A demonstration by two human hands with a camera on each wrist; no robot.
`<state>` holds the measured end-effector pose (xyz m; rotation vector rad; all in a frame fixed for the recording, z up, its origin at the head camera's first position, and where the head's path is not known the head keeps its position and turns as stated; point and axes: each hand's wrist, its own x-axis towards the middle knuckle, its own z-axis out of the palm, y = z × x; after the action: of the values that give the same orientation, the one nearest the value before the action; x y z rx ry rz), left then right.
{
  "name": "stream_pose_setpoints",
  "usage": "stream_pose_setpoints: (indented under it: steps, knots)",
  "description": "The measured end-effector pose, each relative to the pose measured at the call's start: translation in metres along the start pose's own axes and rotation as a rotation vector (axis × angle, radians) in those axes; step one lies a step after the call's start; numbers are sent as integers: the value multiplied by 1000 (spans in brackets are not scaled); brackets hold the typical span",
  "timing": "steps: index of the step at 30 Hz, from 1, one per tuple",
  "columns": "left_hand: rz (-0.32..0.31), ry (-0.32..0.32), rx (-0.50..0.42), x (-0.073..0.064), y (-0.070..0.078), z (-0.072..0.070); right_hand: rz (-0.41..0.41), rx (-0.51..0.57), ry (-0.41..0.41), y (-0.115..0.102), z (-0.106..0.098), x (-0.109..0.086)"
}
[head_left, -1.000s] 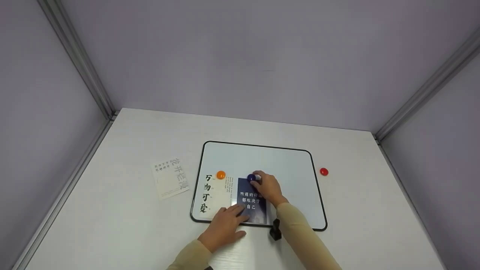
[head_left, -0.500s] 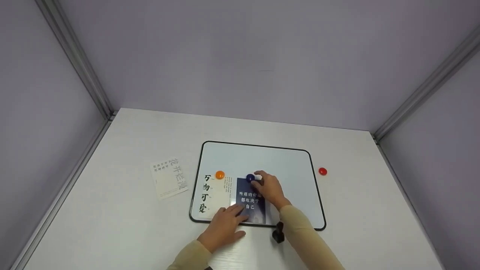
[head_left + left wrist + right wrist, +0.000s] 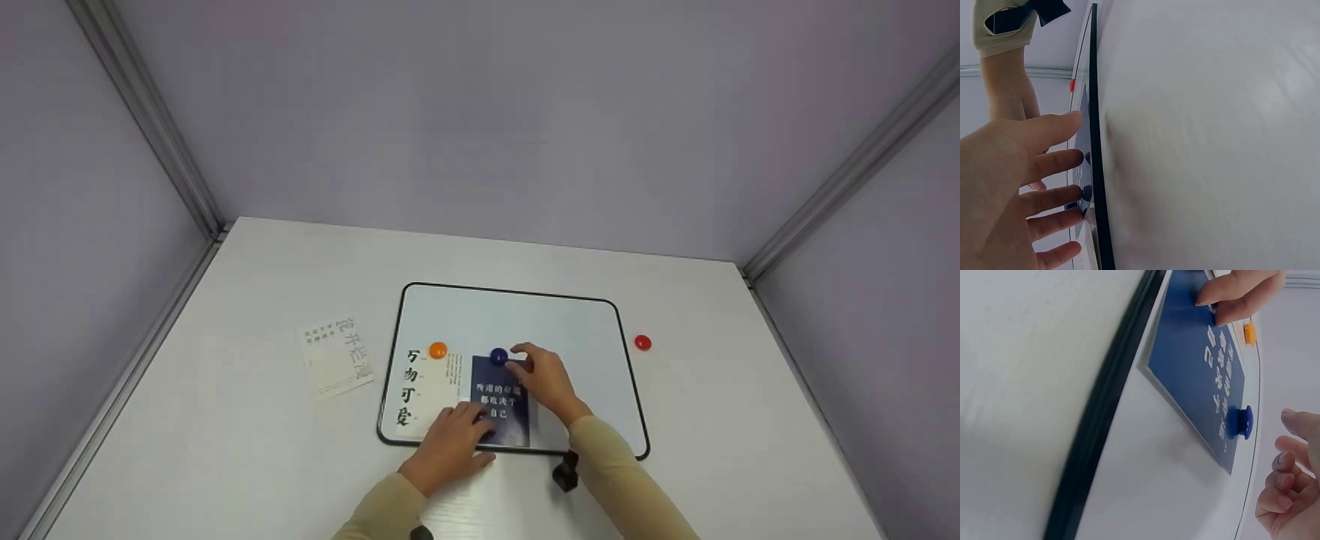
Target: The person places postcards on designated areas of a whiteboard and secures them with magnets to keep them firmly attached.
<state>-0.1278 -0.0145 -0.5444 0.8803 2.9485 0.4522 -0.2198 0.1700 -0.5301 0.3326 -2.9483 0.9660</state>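
Note:
A dark blue card (image 3: 514, 431) with white characters lies on the lower half of a black-edged whiteboard (image 3: 577, 322). At its top edge sits a round blue magnet (image 3: 1246, 422). My right hand (image 3: 547, 379) is just right of that magnet, thumb and index finger apart; the right wrist view shows a gap between them and it. The fingers of my left hand (image 3: 450, 442) are spread, their tips at the card's lower left. To the left is a cream card (image 3: 431, 386) with dark characters, an orange magnet (image 3: 438, 350) at its top.
A pale printed card (image 3: 337, 360) lies on the white table (image 3: 225, 420) left of the board. Off the board's right side sits a red magnet (image 3: 643, 342). Walls stand behind and at both sides of the table.
My right hand has let go of the blue magnet and drawn slightly right, away from it. My left hand's fingers have lifted a little at the card. The magnet stays on the card.

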Motion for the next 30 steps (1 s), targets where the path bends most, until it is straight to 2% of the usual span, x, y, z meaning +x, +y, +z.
stream_pose_setpoints:
  steps: [7,12,17,22,26,30]
  knots:
    - [-1,4,10,3,0,-1,-29,32,1,-1,-6,-7]
    - [11,33,3,1,-3,0,-35,37,-14,0,-7,-13]
    - [27,78,-39,-2,-8,-3,-62,22,-24,4,-8,-21]
    - [40,132,-41,-5,-15,-2,-90,32,-33,9,-10,-31]
    - [32,142,-47,-8,-20,-4,-85,57,-36,14,-13,-38]
    - [46,181,-50,-12,-24,-7,-81,56,-23,18,-17,-46]
